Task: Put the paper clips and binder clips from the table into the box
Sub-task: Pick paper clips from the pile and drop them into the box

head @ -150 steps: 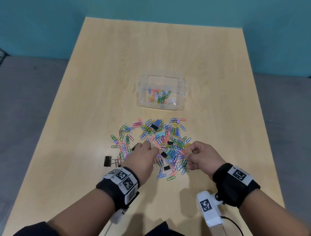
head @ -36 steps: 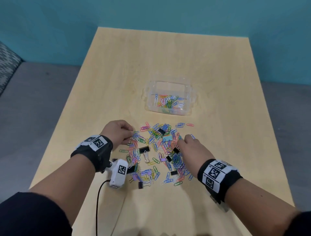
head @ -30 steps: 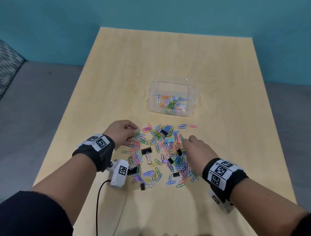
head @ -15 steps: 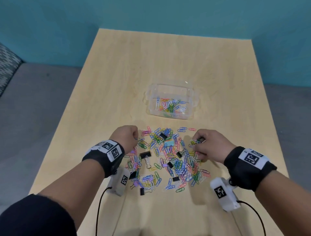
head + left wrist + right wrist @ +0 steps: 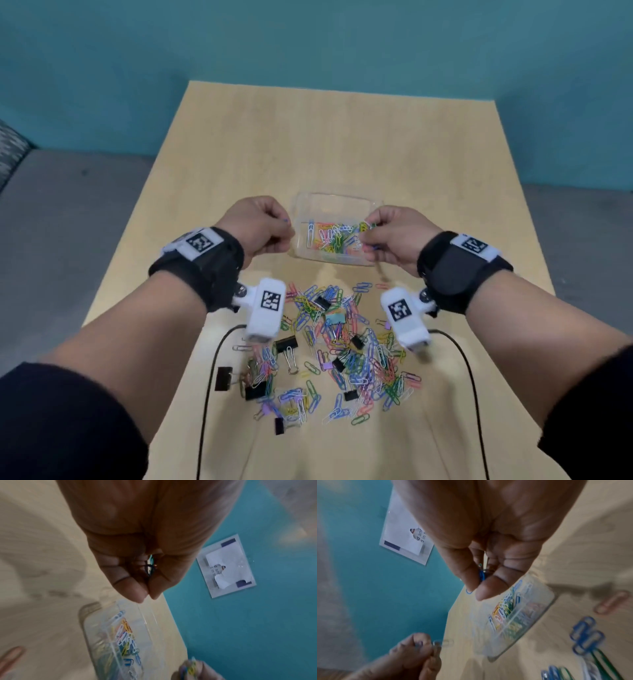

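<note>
A clear plastic box (image 5: pixel 337 198) sits mid-table with coloured paper clips in its bottom. My left hand (image 5: pixel 263 226) hovers at the box's left edge, fingers curled round a few paper clips (image 5: pixel 150 568). My right hand (image 5: pixel 387 234) is over the box's right side, pinching a bunch of paper clips (image 5: pixel 366 226), also seen as blue clips (image 5: pixel 482 574) between thumb and fingers. A scattered pile of coloured paper clips (image 5: pixel 346 359) and black binder clips (image 5: pixel 286 344) lies on the table nearer to me.
The wooden table (image 5: pixel 342 144) stretches to a teal wall; grey floor lies on both sides. Black cables (image 5: pixel 209 377) run from the wrist cameras across the near table. A white notice (image 5: pixel 226 566) hangs on the wall.
Both hands have lifted from the pile and moved forward to the box, each carrying paper clips. The head view has tilted, so the pile now lies below the wrists.
</note>
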{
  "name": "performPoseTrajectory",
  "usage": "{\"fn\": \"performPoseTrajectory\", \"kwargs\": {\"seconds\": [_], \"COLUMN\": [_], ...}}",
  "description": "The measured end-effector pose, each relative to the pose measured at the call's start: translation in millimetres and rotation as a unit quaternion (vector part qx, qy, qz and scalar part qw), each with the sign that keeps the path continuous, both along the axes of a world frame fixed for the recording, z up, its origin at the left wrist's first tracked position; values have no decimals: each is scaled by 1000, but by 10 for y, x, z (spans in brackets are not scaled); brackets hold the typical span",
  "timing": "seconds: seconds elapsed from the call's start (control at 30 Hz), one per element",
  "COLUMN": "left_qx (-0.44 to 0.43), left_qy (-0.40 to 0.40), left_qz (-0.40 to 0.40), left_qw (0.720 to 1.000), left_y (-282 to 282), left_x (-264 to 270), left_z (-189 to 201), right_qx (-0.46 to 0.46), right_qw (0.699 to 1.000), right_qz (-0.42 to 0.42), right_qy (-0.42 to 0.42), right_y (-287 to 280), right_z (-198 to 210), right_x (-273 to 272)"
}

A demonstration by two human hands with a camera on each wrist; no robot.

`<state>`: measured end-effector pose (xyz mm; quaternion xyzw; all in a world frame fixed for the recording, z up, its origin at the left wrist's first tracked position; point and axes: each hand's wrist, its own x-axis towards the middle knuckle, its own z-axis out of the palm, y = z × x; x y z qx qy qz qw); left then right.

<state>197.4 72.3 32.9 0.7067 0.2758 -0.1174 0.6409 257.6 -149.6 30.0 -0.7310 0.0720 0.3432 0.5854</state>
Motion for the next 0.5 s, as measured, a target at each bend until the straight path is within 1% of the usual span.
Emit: {"fn": "performPoseTrajectory", "kwargs": {"seconds": [0.17, 0.27, 0.33, 0.43, 0.5], "left_qx": [65, 64, 50, 50, 97], "left_qy": [1, 19, 15, -19, -40], "left_qz": [-36, -71, -66, -31, -29], "left_qw": [997, 995, 996, 998, 994], "left_y": [-260, -333, -314, -179, -64], "left_x": [344, 351, 300, 123, -94], "left_z": [-25, -56, -40, -32, -90], "right_qx": [-76, -98, -103, -115, -151], "right_qw": [996, 993, 991, 984, 967], "right_qz": [27, 58, 62, 68, 96], "right_qy": [-31, -33, -51, -118, -181], "right_y": [228, 252, 199, -22, -227], "right_z": [-58, -51, -1, 48, 7], "right_x": [195, 196, 181, 102, -26]}}
